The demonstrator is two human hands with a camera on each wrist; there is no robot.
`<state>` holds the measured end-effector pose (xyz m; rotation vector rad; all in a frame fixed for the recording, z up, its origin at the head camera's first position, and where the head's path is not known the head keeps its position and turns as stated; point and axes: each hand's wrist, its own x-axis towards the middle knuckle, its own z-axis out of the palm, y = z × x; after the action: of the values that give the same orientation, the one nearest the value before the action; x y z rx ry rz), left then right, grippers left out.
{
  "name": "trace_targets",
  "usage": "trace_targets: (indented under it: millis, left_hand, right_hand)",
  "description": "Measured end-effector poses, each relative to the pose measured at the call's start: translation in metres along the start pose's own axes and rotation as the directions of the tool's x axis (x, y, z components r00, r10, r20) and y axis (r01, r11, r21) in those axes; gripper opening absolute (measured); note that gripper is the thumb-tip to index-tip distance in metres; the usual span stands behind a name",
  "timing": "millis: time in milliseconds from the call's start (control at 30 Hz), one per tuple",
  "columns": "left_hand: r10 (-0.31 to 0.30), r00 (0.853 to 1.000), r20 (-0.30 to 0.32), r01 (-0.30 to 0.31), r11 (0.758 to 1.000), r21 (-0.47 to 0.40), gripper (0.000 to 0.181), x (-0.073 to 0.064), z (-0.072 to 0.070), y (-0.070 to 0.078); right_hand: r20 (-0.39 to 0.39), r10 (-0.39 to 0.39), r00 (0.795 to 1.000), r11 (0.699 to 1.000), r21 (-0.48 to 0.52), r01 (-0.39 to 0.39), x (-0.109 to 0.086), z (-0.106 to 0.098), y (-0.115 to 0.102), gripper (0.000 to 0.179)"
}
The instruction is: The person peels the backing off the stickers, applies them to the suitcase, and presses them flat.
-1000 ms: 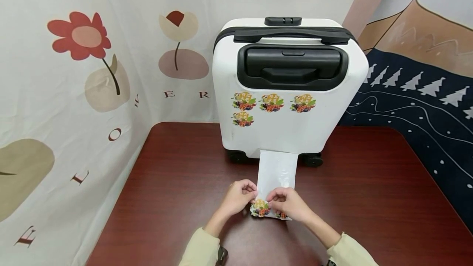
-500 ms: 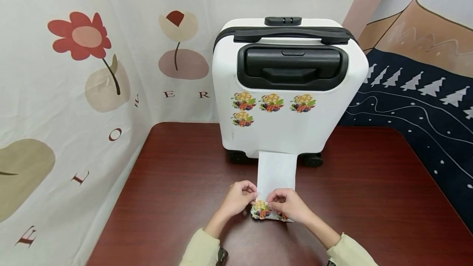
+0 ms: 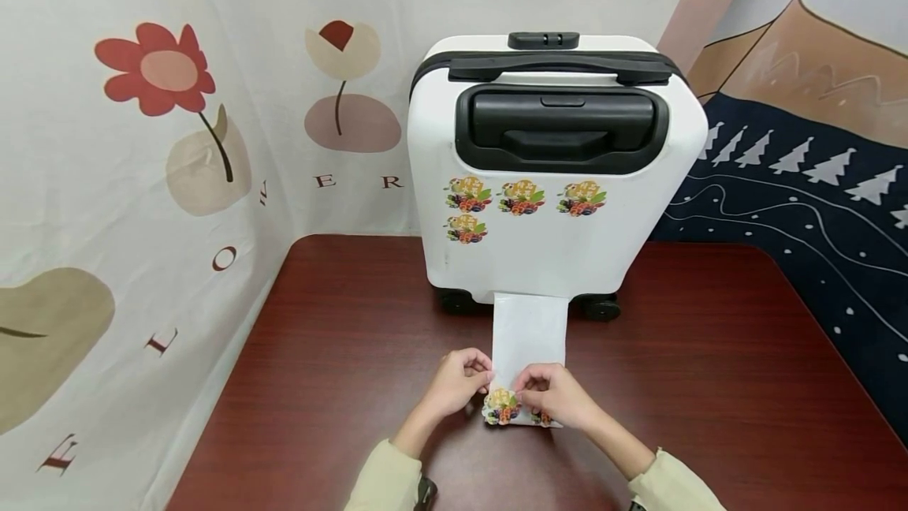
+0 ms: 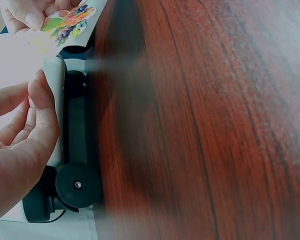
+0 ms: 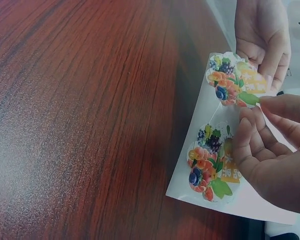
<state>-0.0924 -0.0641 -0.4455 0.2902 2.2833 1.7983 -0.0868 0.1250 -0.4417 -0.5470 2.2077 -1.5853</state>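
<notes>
Suitcase (image 3: 556, 239) at upper centre: closed, contents hidden. Fruit sticker (image 3: 500, 407) at lower centre, bottom end of white sheet (image 3: 530, 333). Right hand (image 3: 555, 394) grip pinches sticker edge; left hand (image 3: 455, 382) grip pinches sheet's left edge.

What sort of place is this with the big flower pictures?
Probably an indoor corner set up for tabletop activities: a dark red table, a flower-printed backdrop behind it, a white suitcase standing on top.

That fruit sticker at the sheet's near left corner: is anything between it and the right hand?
Nothing visible stands between them: the right hand pinches the edge of the fruit sticker directly, by its green leaf.
</notes>
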Motion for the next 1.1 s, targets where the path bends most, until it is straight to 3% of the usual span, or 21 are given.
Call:
trace_targets:
  millis: [167,333,533,800,1100]
  left_hand:
    - [-0.017,1.0,-0.013,0.017,1.0,0.018,0.005,0.008,0.002,-0.031]
    - [-0.032,0.999,-0.035,0.033,0.999,0.027,0.006,0.007,0.0,-0.034]
    - [-0.076,0.996,-0.044,0.078,0.996,0.05,0.006,0.005,-0.003,-0.037]
    - [-0.136,0.99,-0.037,0.136,0.991,-0.003,0.007,0.001,-0.005,-0.041]
    - [-0.155,0.985,-0.069,0.162,0.981,0.106,0.01,-0.003,-0.009,-0.045]
  right_hand:
    - [0.007,-0.002,1.0,1.0,0.021,0.002,0.003,-0.003,0.022,0.004]
    - [0.012,-0.036,0.999,0.999,0.037,0.036,0.003,-0.006,0.025,0.004]
    - [0.009,-0.018,1.0,0.999,0.042,0.018,0.003,-0.01,0.023,0.003]
    - [-0.015,-0.002,1.0,1.0,0.004,0.002,0.004,-0.014,0.024,0.005]
    - [-0.019,0.018,1.0,1.0,-0.005,-0.018,0.004,-0.019,0.024,0.006]
